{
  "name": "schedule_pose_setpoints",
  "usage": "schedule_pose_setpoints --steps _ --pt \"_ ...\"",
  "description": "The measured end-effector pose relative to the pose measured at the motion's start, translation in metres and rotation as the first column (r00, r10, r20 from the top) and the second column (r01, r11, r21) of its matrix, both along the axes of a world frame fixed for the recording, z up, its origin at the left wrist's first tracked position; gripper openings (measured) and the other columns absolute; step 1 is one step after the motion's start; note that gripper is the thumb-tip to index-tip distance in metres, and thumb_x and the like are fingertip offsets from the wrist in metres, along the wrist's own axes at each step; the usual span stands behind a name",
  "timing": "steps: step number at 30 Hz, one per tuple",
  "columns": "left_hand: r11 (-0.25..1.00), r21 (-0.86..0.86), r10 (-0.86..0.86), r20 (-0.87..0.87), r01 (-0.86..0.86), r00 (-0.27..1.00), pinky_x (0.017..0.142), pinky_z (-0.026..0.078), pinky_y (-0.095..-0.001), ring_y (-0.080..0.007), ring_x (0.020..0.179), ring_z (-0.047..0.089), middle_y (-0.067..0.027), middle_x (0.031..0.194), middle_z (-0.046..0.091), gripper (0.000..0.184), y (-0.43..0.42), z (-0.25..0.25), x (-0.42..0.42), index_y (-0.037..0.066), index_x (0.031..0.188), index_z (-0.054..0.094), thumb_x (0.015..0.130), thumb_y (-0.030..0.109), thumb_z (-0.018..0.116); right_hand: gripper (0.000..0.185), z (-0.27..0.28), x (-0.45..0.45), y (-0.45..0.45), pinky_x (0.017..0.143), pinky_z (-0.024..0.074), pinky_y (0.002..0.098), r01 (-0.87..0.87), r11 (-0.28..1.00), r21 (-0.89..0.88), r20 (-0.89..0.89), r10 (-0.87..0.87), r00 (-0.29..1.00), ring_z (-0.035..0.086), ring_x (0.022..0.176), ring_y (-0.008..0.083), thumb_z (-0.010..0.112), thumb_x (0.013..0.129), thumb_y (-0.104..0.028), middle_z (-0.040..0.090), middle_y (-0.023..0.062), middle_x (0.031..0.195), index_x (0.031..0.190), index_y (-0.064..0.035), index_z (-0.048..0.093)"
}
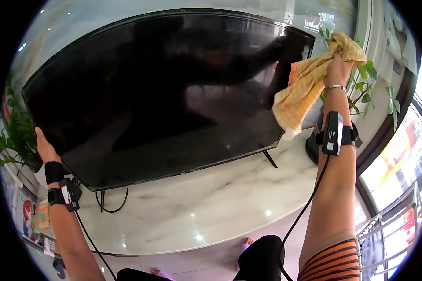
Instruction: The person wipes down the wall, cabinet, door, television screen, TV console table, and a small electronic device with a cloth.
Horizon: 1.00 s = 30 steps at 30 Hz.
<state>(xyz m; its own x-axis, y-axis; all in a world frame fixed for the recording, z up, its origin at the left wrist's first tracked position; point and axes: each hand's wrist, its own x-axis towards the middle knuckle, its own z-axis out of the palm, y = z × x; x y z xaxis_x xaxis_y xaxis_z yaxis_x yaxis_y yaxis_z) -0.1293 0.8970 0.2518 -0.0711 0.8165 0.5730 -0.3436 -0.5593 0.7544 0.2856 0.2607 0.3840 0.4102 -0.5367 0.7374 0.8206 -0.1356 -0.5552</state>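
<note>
- TV [173, 103]: black, screen dark with reflections; on the counter, between the two hands.
- Foot [270, 159]: thin, black, under the TV's right end, on the counter.
- Cable [112, 211]: black, looped below the TV's lower left corner.
- Counter [183, 220]: pale marbled top, curved front edge.
- Cloth [307, 91]: yellow check, orange trim; bunched at the top, hanging loose below, overlapping the TV's right edge in view; contact cannot be told.
- Right hand [338, 70]: fingers closed around the cloth, near the TV's upper right corner; bracelet [335, 87] at the wrist.
- Left hand [47, 147]: at the TV's left edge, low down; fingers partly hidden, so whether they grip or merely rest cannot be told.
- Plants: one [15, 131] beside the left hand, another [367, 86] beside the right.
- Sensors: black, strapped one per forearm, left [70, 193] and right [332, 133], each wired.
</note>
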Motion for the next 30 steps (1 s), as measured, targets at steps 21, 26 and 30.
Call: schedule_pose_setpoints --steps 21,26,30 --pt "1.0 0.001 -0.02 -0.016 0.02 1.0 0.105 0.02 -0.0311 -0.0227 0.129 0.03 -0.0125 0.141 0.032 0.075 0.007 -0.001 0.0 -0.001 0.134 0.033 0.086 0.056 0.045 0.041 -0.164 -0.058 0.037 0.083 0.0421 0.0422 -0.034 0.923 -0.384 -0.435 -0.149 0.888 0.053 0.097 0.0414 0.053 0.084 -0.026 0.055 0.026 0.103 0.114 0.0003 0.046" --pt "1.0 -0.01 0.012 -0.02 -0.013 1.0 0.104 0.02 -0.0303 -0.0223 0.128 0.031 -0.0131 0.139 0.033 0.074 -0.005 0.002 0.002 -0.002 0.133 0.035 0.086 0.055 0.046 0.046 -0.17 -0.059 0.076 0.078 0.0458 0.0387 0.353 0.08 -0.932 0.249 -0.566 0.786 0.058 0.09 0.0334 0.059 0.078 -0.027 0.058 0.0199 0.1 0.113 0.0001 0.047" --pt "1.0 0.009 -0.022 -0.007 0.022 1.0 0.104 0.022 -0.03 -0.0222 0.128 0.031 -0.013 0.139 0.035 0.075 0.002 -0.002 0.003 -0.002 0.133 0.035 0.086 0.055 0.046 0.017 -0.249 -0.14 0.141 0.058 0.0485 0.0428 -0.127 0.304 -0.944 -0.161 -0.091 0.983 0.059 0.067 0.0329 0.059 0.074 -0.02 0.059 0.0155 0.079 0.083 -0.0056 0.056"
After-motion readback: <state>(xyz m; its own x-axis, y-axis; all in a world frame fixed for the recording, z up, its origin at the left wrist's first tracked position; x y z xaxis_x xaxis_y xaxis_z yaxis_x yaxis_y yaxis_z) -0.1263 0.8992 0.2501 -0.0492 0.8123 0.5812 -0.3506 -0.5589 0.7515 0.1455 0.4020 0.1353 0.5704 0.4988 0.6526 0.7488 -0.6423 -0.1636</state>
